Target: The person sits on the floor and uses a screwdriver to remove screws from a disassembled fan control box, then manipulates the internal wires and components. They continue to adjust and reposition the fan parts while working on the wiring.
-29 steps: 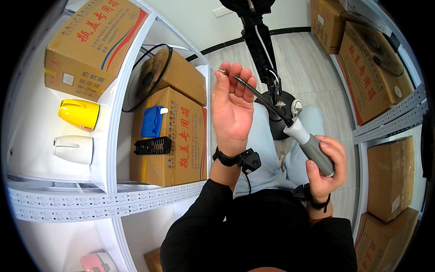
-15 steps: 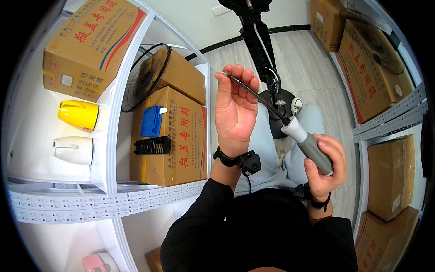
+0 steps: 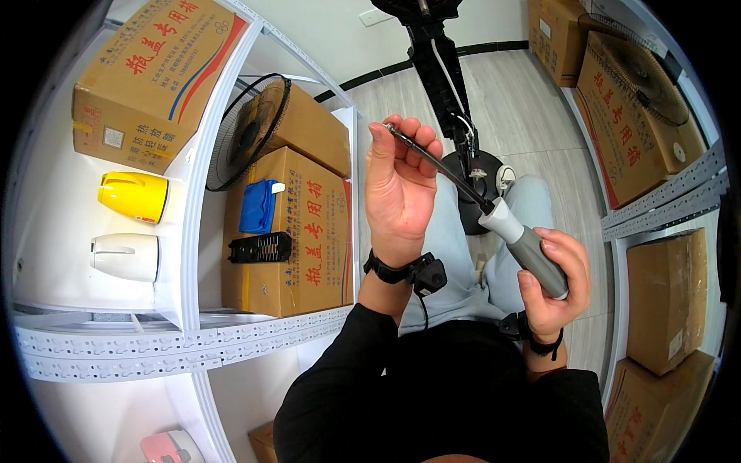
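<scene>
My right hand (image 3: 562, 270) is wrapped round the grey handle of a screwdriver (image 3: 532, 255), its dark shaft slanting up and left. My left hand (image 3: 403, 193), palm up, pinches a small silver screw (image 3: 389, 126) between thumb and fingertips. The screwdriver's tip meets the screw there, and the shaft passes in front of the curled fingers. Beyond my hands stands a black fan stand (image 3: 441, 85) with loose white wires (image 3: 463, 123) and a round dark base (image 3: 461, 212) on the floor between my legs.
On the left, a white shelf (image 3: 193, 339) holds cardboard boxes (image 3: 328, 231), a yellow kettle-shaped housing (image 3: 133, 197), a white one (image 3: 123, 257), a fan grille (image 3: 248, 133), a blue pouch (image 3: 258, 207) and a black slotted part (image 3: 260, 248). More boxes (image 3: 665, 301) fill the right shelf.
The screwdriver's tip has come up against the screw in my left fingertips; a small gap showed between them before. Both hands stay nearly where they were.
</scene>
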